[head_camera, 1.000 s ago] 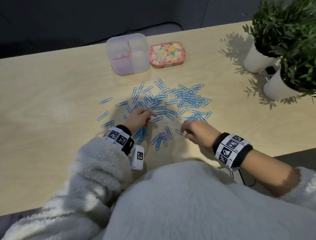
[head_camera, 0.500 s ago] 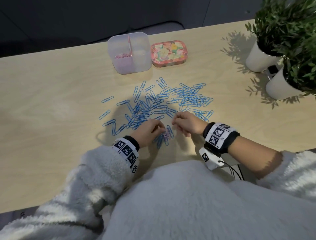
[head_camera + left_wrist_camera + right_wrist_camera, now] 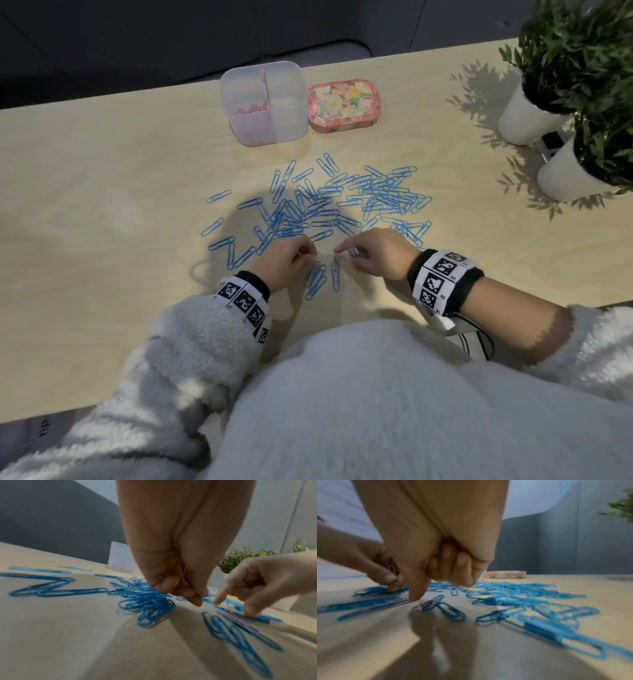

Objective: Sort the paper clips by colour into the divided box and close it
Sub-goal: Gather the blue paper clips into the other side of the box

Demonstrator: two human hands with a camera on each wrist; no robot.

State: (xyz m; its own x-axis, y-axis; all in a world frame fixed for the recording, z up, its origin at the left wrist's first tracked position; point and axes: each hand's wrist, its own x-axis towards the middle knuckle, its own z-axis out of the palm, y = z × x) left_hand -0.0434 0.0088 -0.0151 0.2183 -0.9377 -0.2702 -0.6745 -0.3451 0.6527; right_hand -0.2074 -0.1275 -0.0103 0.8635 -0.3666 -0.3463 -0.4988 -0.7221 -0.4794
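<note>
Blue clips (image 3: 329, 209) strewn mid-desk | right hand (image 3: 373, 255) has crossed in beside left hand (image 3: 286, 258) | right forefinger pins pink clip (image 3: 336, 265); left grip curled, contents unclear | box (image 3: 263, 102) far, open | pinks nearly sorted

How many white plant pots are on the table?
2. One round white plant pot stands at the wooden table's far right edge; the other white pot stands nearer, just right of it. More may sit out of view.
</note>
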